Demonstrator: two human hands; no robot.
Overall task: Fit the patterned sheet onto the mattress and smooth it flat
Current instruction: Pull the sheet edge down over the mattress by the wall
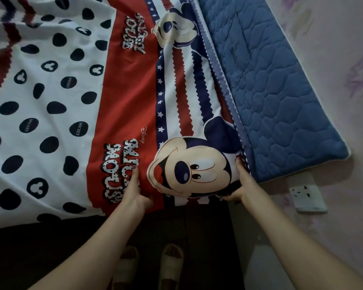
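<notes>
At the near edge of the bed, I see my left hand (132,193) lying on the red band of the patterned sheet (122,97), fingers stretched forward along the cloth and the thumb tucked at the sheet's hem; whether it pinches the hem I cannot tell. My right hand (240,183) grasps the sheet's near right corner, fingers running up along the scalloped blue border and the thumb curled under the hem beside the printed cartoon face. Between the two hands the sheet lies fairly flat, its hem just over the bed's edge. Farther out it spreads across the bed to the left, white with dark spots, with soft creases at the upper left. Right of the border, a strip of the blue quilted mattress (277,97) shows uncovered, running against the pale flowered wall (333,49). A white wall socket (307,197) sits on the wall below the mattress corner. Below, two pale slippers (151,264) stand on the dark floor.
</notes>
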